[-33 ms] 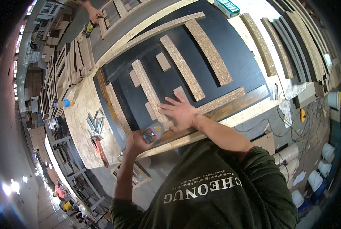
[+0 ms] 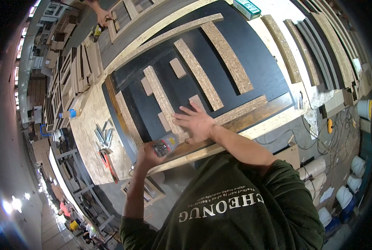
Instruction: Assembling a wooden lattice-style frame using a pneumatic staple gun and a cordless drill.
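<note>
My left hand (image 2: 146,155) is wrapped round a grey staple gun (image 2: 164,146), whose nose meets the near end of a chipboard strip (image 2: 163,98). Palm down with fingers spread, my right hand (image 2: 197,124) presses on that strip's near end and the edge strip beside it. These lie on a black panel (image 2: 261,62), bordered by chipboard edge strips (image 2: 129,118). Two more cross strips (image 2: 199,75) lie to the right. Small brown blocks (image 2: 177,68) sit between the strips; one block (image 2: 196,102) is just past my right fingertips.
Silver staple strips (image 2: 104,135) and red-handled pliers (image 2: 107,164) lie on the bench at left, near a bottle with a blue cap (image 2: 72,113). A green box (image 2: 247,9) and stacked boards (image 2: 319,50) are at far right. A co-worker's hand (image 2: 104,16) works at the far left.
The staple gun in my left hand has shifted very slightly to the left. My right hand and the strips look unmoved.
</note>
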The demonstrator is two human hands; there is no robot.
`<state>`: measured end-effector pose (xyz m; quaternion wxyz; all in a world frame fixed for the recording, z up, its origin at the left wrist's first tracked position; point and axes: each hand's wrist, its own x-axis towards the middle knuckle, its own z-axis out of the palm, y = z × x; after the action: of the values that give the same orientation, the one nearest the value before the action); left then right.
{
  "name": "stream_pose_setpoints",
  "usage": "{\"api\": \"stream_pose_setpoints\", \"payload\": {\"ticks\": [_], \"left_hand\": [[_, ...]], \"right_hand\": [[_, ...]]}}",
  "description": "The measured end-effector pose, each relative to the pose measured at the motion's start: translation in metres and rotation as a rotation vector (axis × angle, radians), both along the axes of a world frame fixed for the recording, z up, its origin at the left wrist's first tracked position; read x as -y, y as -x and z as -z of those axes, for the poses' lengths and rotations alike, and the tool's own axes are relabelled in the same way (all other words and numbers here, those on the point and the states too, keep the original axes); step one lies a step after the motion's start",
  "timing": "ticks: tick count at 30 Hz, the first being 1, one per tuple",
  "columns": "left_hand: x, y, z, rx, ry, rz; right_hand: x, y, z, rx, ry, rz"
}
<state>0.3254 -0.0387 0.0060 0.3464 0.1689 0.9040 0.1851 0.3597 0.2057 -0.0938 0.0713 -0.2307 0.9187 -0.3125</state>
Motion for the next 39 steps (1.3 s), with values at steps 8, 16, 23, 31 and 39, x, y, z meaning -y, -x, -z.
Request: {"api": "stream_pose_setpoints", "payload": {"ticks": [8, 16, 23, 31, 39], "left_hand": [[0.001, -0.007, -0.002, -0.099, -0.087, -0.018], [-0.005, -0.01, -0.009, -0.13, 0.014, 0.109], [0.048, -0.053, 0.016, -0.266, -0.063, 0.033], [0.01, -0.054, -0.002, -0.136, -0.052, -0.167], [-0.013, -0.054, -0.013, -0.063, -0.135, -0.177]], "right_hand": [[0.002, 0.0, 0.002, 0.006, -0.038, -0.019], [-0.006, 0.002, -0.004, -0.008, -0.016, -0.02], [-0.047, -0.017, -0.03, -0.094, -0.037, 0.332], [-0.084, -0.045, -0.014, -0.023, -0.177, 0.34], [-0.089, -0.049, -0.01, -0.008, -0.16, 0.27]]}}
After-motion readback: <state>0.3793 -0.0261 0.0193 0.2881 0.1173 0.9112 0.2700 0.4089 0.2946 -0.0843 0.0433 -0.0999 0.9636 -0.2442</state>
